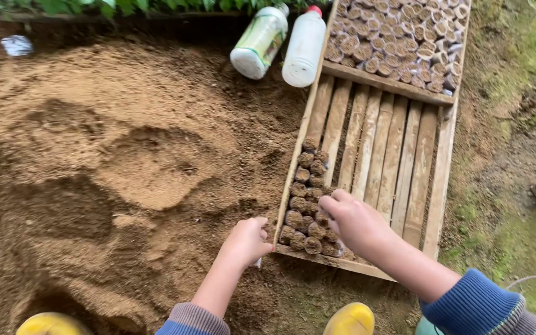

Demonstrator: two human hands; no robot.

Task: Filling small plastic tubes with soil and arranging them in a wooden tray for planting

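The right hand [356,222] presses down on the little soil pots [305,211] at the six o'clock end of the wooden tray [379,149], fingers curled on them. The left hand [246,241] is clenched beside the tray, on the dirt [113,155]. Two bottles [283,42] lie at twelve o'clock.

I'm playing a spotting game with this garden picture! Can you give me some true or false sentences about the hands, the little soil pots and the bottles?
1. The right hand rests on the small soil-filled pots in the wooden tray. True.
2. The left hand is inside the tray. False: it is just outside the tray's near left corner, over the loose soil.
3. The near tray is completely full of pots. False: pots fill only its left side; bare slats show elsewhere.
4. Two plastic bottles lie beside the far tray. True.
5. The boots are red. False: they are yellow.
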